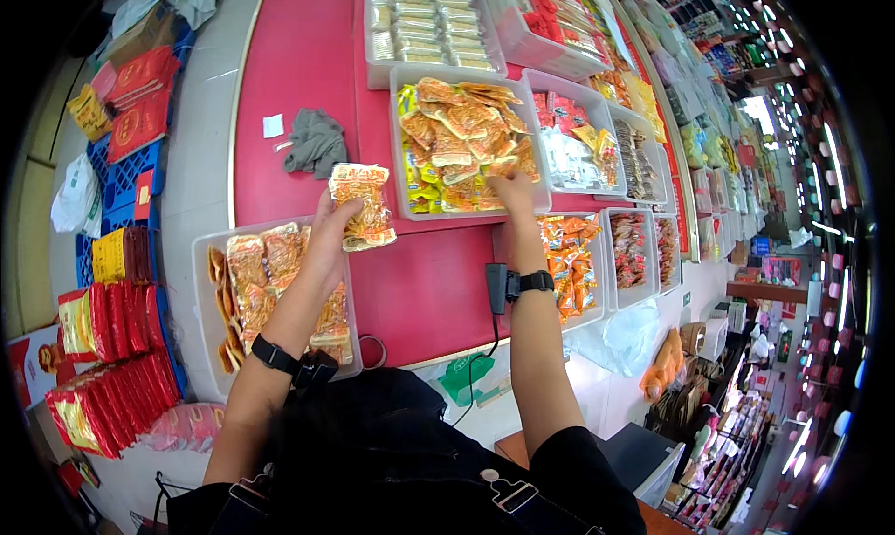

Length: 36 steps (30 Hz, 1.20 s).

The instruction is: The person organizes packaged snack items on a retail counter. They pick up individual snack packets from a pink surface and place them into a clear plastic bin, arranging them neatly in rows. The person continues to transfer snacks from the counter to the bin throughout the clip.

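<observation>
My left hand (335,220) holds a clear packet of orange-brown snack food (362,206) with printed ends, over the red table. My right hand (514,189) reaches into a white plastic bin (475,215) and its fingers touch a snack packet (502,166) at the near right; whether they grip it is hidden. Loose packets of the same kind (454,129) are heaped in that bin, with yellow-green packets (423,192) at its left and near side. Below my left forearm, another plastic bin (203,276) has similar packets (252,269) laid in rows, some standing on edge along its left wall.
A grey cloth (316,143) and a white paper slip (273,126) lie on the red table (433,290). Further bins hold wrapped sticks (433,28), red and white sachets (566,150) and orange packets (573,262). Red bags (119,318) stand on blue pallets at the left.
</observation>
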### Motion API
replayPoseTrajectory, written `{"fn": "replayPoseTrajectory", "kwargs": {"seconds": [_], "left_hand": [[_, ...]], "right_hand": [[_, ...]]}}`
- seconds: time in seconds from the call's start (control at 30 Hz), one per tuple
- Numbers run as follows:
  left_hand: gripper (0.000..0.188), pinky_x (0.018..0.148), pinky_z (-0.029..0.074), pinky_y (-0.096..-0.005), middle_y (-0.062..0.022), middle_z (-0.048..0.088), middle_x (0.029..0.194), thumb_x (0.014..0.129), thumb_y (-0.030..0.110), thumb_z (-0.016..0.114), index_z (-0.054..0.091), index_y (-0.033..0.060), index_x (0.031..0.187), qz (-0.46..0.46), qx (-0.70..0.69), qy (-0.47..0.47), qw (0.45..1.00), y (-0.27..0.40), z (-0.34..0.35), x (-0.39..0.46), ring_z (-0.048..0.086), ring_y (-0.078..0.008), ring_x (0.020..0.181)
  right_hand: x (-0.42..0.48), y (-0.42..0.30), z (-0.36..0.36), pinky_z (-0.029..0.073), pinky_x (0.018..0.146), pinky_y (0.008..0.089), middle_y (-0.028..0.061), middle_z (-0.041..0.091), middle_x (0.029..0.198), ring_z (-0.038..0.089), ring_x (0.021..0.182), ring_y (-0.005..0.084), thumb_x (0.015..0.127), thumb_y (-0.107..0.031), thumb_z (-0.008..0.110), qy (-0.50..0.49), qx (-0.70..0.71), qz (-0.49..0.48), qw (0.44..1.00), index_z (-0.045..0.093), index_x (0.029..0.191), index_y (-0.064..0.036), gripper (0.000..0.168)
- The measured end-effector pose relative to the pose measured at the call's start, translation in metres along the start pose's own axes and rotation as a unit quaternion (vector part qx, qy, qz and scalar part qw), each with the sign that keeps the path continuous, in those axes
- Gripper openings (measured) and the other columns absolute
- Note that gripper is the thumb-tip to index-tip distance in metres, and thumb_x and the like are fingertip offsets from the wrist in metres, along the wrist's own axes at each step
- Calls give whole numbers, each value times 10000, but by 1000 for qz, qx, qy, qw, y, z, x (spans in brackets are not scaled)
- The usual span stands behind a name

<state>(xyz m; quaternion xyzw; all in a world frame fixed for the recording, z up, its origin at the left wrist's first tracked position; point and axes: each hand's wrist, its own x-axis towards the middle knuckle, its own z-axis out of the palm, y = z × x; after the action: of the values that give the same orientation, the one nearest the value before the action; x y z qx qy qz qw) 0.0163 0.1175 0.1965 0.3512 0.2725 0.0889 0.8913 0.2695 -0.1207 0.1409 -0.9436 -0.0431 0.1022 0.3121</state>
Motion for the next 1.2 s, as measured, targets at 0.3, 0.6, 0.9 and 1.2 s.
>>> {"fn": "replayPoseTrajectory", "kwargs": {"seconds": [0.3, 0.6, 0.9, 1.2], "left_hand": [[604, 985, 395, -308, -85, 498, 1296, 894, 126, 523, 288, 30, 1442, 19, 78, 15, 997, 22, -38, -82, 473, -175, 1198], [857, 1121, 183, -317, -186, 199, 1523, 916, 359, 515, 19, -56, 1479, -17, 192, 92, 977, 37, -85, -169, 213, -228, 1401], [958, 1143, 107, -454, -197, 104, 1556, 897, 579, 511, -10, 53, 1505, -135, 300, -55, 943, 9, -133, -205, 101, -271, 1445], [573, 848, 488, -352, -149, 566, 1161, 844, 202, 697, 409, -8, 1292, -22, 366, -122, 922, -17, -186, -178, 586, -213, 1026]], "right_hand": [[-205, -143, -3, 439, 763, 261, 9, 588, 960, 524, 840, 76, 919, -275, 609, -130, 483, 18, 866, 561, 1154, -9, 359], [-332, -171, 111, 392, 924, 353, 193, 456, 1211, 473, 1094, 217, 936, -264, 557, -198, 367, -183, 890, 375, 1249, 40, 473], [-347, -129, 120, 439, 945, 330, 275, 498, 1247, 537, 1134, 300, 752, -286, 740, -387, 274, -55, 879, 163, 1401, 122, 960], [-333, -124, 97, 486, 821, 401, 236, 592, 1081, 597, 996, 363, 669, -234, 744, -448, -70, -324, 830, 317, 1387, -82, 849]]}}
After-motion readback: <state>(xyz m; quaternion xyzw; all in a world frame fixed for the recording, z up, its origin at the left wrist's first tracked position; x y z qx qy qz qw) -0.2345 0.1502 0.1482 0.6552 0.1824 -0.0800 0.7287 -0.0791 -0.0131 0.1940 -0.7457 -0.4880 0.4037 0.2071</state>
